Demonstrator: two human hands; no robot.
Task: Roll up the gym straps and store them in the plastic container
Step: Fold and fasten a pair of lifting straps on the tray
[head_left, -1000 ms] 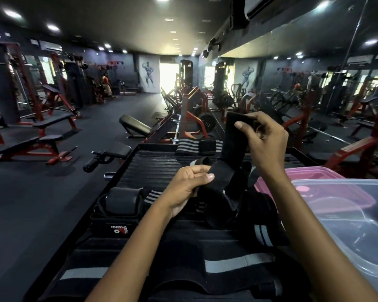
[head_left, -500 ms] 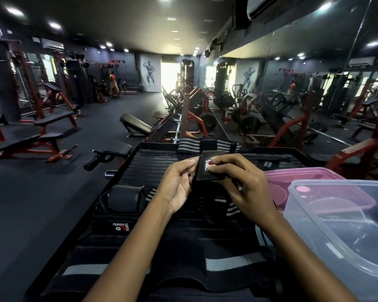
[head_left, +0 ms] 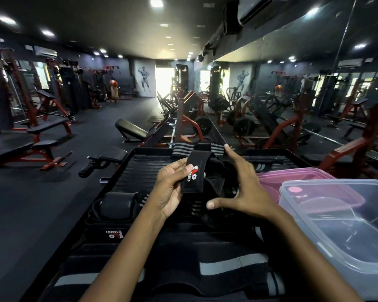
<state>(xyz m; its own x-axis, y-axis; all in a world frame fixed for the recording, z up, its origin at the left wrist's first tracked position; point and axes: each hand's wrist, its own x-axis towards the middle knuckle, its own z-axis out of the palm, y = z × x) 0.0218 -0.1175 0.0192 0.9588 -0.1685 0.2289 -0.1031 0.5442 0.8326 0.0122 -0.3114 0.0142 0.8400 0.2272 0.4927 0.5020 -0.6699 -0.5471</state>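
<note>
Gym machines fill the dim background. Above the dark tabletop (head_left: 140, 171), the left hand (head_left: 172, 188) pinches the black strap (head_left: 195, 173), long axis upright; the right hand (head_left: 238, 188) spreads wide just right. Plastic container (head_left: 336, 225) sits near right.

I stand in a dim gym lit by small white ceiling spotlights (head_left: 157, 2), while a blown-out bright doorway (head_left: 164, 80) at the far end throws glare down the dark rubber floor (head_left: 109, 118). My wide lens bends the room at its edges. The clear plastic container (head_left: 345, 232) near right catches soft reflections; the black strap with white and red lettering (head_left: 193, 175) reads sharp, and far machines go soft.
</note>
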